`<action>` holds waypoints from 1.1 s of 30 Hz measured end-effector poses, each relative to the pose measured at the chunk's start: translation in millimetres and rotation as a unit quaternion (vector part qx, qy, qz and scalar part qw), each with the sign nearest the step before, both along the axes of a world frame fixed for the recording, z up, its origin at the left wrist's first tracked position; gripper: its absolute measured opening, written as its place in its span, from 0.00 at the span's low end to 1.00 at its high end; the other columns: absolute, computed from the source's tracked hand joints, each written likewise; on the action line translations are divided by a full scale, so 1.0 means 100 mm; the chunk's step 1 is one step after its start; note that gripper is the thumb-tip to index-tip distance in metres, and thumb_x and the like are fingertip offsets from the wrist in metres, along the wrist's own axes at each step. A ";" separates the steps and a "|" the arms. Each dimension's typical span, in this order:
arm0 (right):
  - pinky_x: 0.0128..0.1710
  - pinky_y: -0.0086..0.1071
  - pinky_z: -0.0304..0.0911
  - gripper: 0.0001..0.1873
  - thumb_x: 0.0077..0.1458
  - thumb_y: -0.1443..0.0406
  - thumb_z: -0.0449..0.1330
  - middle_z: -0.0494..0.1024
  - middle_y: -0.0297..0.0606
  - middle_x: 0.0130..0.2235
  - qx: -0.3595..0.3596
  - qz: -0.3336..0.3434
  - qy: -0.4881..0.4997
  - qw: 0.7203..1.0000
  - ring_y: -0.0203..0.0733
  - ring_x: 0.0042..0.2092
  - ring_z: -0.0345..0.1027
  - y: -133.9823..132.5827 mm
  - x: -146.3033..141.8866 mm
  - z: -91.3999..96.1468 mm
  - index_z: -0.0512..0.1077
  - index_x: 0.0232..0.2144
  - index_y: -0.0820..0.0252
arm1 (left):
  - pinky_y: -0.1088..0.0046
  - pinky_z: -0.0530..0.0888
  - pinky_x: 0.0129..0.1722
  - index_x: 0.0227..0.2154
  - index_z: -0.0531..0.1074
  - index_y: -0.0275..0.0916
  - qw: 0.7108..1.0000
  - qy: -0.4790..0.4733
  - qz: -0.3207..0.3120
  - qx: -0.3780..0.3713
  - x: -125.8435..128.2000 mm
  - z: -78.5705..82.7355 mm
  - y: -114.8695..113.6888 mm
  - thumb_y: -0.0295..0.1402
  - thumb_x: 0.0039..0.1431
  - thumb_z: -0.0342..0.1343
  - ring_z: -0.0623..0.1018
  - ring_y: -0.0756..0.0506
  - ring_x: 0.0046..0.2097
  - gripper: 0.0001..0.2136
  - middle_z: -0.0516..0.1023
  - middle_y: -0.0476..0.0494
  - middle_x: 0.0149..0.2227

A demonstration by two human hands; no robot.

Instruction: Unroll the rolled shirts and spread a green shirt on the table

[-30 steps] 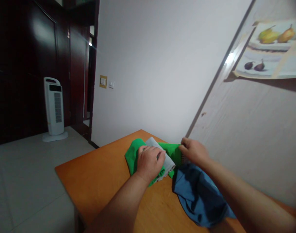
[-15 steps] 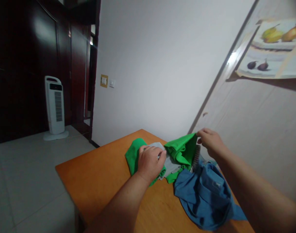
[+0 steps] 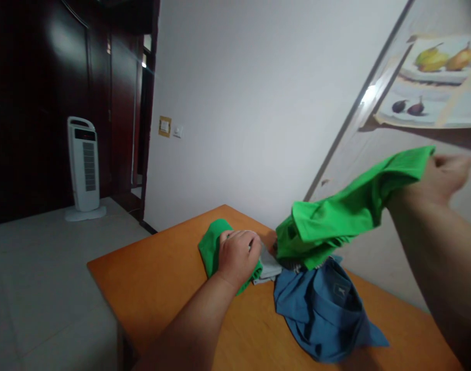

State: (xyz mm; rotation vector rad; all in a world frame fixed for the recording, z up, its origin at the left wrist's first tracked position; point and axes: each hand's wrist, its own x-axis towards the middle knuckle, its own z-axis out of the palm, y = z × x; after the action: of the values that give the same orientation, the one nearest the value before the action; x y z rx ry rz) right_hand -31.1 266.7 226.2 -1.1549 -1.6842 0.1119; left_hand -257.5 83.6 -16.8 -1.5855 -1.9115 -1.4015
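Observation:
My right hand (image 3: 448, 175) is raised at the right, closed on the end of a bright green garment (image 3: 343, 214), which stretches down to the left over the clothes; the hand is blurred. My left hand (image 3: 238, 255) is closed, fingers curled, on a darker green cloth (image 3: 212, 245) lying on the table. A light grey cloth (image 3: 268, 265) shows just right of my left hand. A crumpled blue garment (image 3: 320, 314) with a small label lies below the bright green one. A bit of striped fabric peeks out beneath the raised garment.
The orange-brown wooden table (image 3: 154, 278) stands against a white wall (image 3: 239, 118). On the tiled floor to the left is a white tower heater (image 3: 84, 170), near a dark wooden door (image 3: 38, 103). A fruit picture (image 3: 432, 82) hangs at the upper right.
My right hand has moved up and to the right, pulling the bright green garment out long and off the grey cloth. My left hand has stayed in place on the darker green cloth.

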 end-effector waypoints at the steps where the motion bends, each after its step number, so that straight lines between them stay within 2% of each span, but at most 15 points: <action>1: 0.51 0.49 0.63 0.24 0.64 0.74 0.37 0.71 0.33 0.28 0.032 -0.049 0.005 0.998 0.34 0.34 0.62 -0.02 0.03 -0.01 0.72 0.36 0.75 | 0.63 0.60 0.48 0.28 0.72 0.43 1.000 -0.001 0.004 0.000 0.00 0.01 0.00 0.32 0.67 0.48 0.76 0.46 0.38 0.12 0.81 0.49 0.33; 3: 0.36 0.34 0.64 0.16 0.64 0.65 0.47 0.70 0.35 0.24 0.044 -0.088 -0.025 0.995 0.40 0.31 0.65 -0.04 0.05 -0.14 0.74 0.31 0.61 | 0.63 0.60 0.48 0.28 0.73 0.43 1.000 -0.005 0.011 0.003 0.01 0.02 0.00 0.33 0.67 0.48 0.76 0.46 0.38 0.12 0.81 0.49 0.32; 4: 0.31 0.34 0.61 0.12 0.61 0.62 0.54 0.72 0.37 0.24 0.014 -0.066 -0.075 0.995 0.41 0.29 0.66 -0.06 0.03 -0.25 0.73 0.29 0.58 | 0.63 0.59 0.48 0.29 0.73 0.43 1.000 -0.008 0.015 0.005 0.01 0.02 0.00 0.33 0.67 0.48 0.76 0.46 0.38 0.12 0.81 0.49 0.32; 6: 0.28 0.32 0.60 0.12 0.57 0.57 0.59 0.75 0.36 0.24 -0.083 0.043 -0.198 0.976 0.38 0.25 0.65 -0.12 -0.07 -0.56 0.75 0.29 0.58 | 0.63 0.59 0.48 0.30 0.74 0.43 1.000 -0.012 0.022 0.010 0.00 0.03 -0.01 0.35 0.68 0.48 0.77 0.46 0.38 0.12 0.81 0.49 0.32; 7: 0.27 0.31 0.59 0.13 0.59 0.56 0.57 0.75 0.35 0.23 -0.117 0.095 -0.286 0.946 0.38 0.24 0.65 -0.17 -0.15 -0.76 0.75 0.30 0.58 | 0.63 0.59 0.47 0.29 0.74 0.43 0.999 -0.014 0.027 0.013 0.00 0.03 -0.01 0.35 0.68 0.48 0.76 0.46 0.38 0.13 0.81 0.49 0.32; 11: 0.29 0.29 0.56 0.11 0.58 0.59 0.57 0.79 0.35 0.30 -0.091 0.245 -0.487 0.833 0.39 0.31 0.71 -0.48 -0.53 -1.65 0.77 0.40 0.53 | 0.64 0.59 0.45 0.26 0.72 0.42 0.998 -0.015 0.054 0.015 -0.04 0.04 -0.03 0.38 0.69 0.47 0.75 0.47 0.35 0.16 0.80 0.49 0.30; 13: 0.31 0.29 0.56 0.14 0.55 0.59 0.60 0.81 0.37 0.35 -0.085 0.249 -0.527 0.808 0.41 0.36 0.73 -0.63 -0.70 -2.02 0.77 0.43 0.52 | 0.64 0.59 0.44 0.25 0.71 0.42 0.998 -0.012 0.066 0.015 -0.06 0.04 -0.04 0.38 0.70 0.46 0.75 0.47 0.34 0.17 0.80 0.49 0.29; 15: 0.33 0.30 0.56 0.15 0.55 0.59 0.59 0.81 0.39 0.37 -0.072 0.244 -0.550 0.795 0.43 0.38 0.74 -0.72 -0.82 -2.24 0.76 0.44 0.53 | 0.65 0.59 0.44 0.25 0.71 0.42 0.997 -0.008 0.074 0.015 -0.08 0.04 -0.04 0.39 0.70 0.45 0.74 0.47 0.34 0.18 0.79 0.49 0.28; 17: 0.33 0.30 0.56 0.12 0.59 0.61 0.55 0.81 0.42 0.37 -0.060 0.239 -0.561 0.791 0.43 0.38 0.74 -0.74 -0.88 -2.32 0.77 0.40 0.56 | 0.65 0.59 0.44 0.24 0.70 0.42 0.997 -0.004 0.077 0.014 -0.09 0.03 -0.03 0.39 0.70 0.45 0.74 0.47 0.33 0.19 0.79 0.48 0.28; 20: 0.32 0.31 0.55 0.13 0.60 0.64 0.52 0.81 0.44 0.36 -0.053 0.232 -0.563 0.791 0.43 0.37 0.74 -0.72 -0.87 -2.29 0.76 0.35 0.60 | 0.65 0.59 0.45 0.24 0.70 0.42 0.997 -0.006 0.073 0.015 -0.09 0.02 -0.03 0.39 0.70 0.45 0.74 0.47 0.33 0.19 0.79 0.48 0.28; 22: 0.33 0.30 0.55 0.11 0.58 0.63 0.54 0.81 0.42 0.37 -0.047 0.254 -0.563 0.785 0.43 0.38 0.74 -0.72 -0.84 -2.26 0.76 0.37 0.58 | 0.65 0.59 0.44 0.24 0.70 0.42 0.998 -0.007 0.067 0.014 -0.09 0.02 -0.03 0.39 0.70 0.45 0.74 0.47 0.34 0.19 0.79 0.48 0.28; 24: 0.34 0.30 0.56 0.09 0.54 0.64 0.58 0.80 0.40 0.37 -0.054 0.278 -0.540 0.793 0.44 0.38 0.74 -0.74 -0.82 -2.28 0.76 0.37 0.56 | 0.65 0.59 0.44 0.24 0.71 0.42 0.998 -0.007 0.064 0.011 -0.09 0.02 -0.03 0.39 0.70 0.45 0.74 0.47 0.33 0.19 0.80 0.48 0.28; 29: 0.32 0.30 0.57 0.04 0.49 0.67 0.59 0.78 0.39 0.29 -0.095 0.252 -0.417 0.868 0.42 0.33 0.71 -0.66 -0.83 -2.27 0.73 0.25 0.59 | 0.65 0.59 0.44 0.24 0.71 0.42 0.998 -0.007 0.067 0.003 -0.08 0.03 -0.03 0.40 0.70 0.45 0.74 0.47 0.33 0.19 0.80 0.48 0.28; 31: 0.31 0.28 0.58 0.06 0.52 0.66 0.57 0.77 0.36 0.28 -0.096 0.233 -0.341 0.906 0.40 0.31 0.69 -0.54 -0.84 -2.12 0.72 0.26 0.59 | 0.65 0.59 0.45 0.24 0.71 0.42 0.998 -0.006 0.065 0.002 -0.08 0.03 -0.03 0.39 0.70 0.44 0.75 0.47 0.34 0.19 0.80 0.48 0.29; 33: 0.28 0.27 0.59 0.11 0.57 0.65 0.51 0.75 0.35 0.26 -0.098 0.210 -0.236 0.944 0.37 0.29 0.68 -0.41 -0.82 -1.87 0.71 0.27 0.59 | 0.65 0.59 0.44 0.25 0.71 0.42 0.998 -0.006 0.062 0.003 -0.09 0.03 -0.02 0.39 0.70 0.45 0.75 0.47 0.35 0.19 0.80 0.48 0.29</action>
State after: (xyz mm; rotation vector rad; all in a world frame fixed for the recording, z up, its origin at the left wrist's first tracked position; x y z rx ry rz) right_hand -113.3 225.7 38.9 -0.9957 -2.3807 0.2920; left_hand -266.1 81.4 -14.2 -1.4327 -1.9743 -1.3658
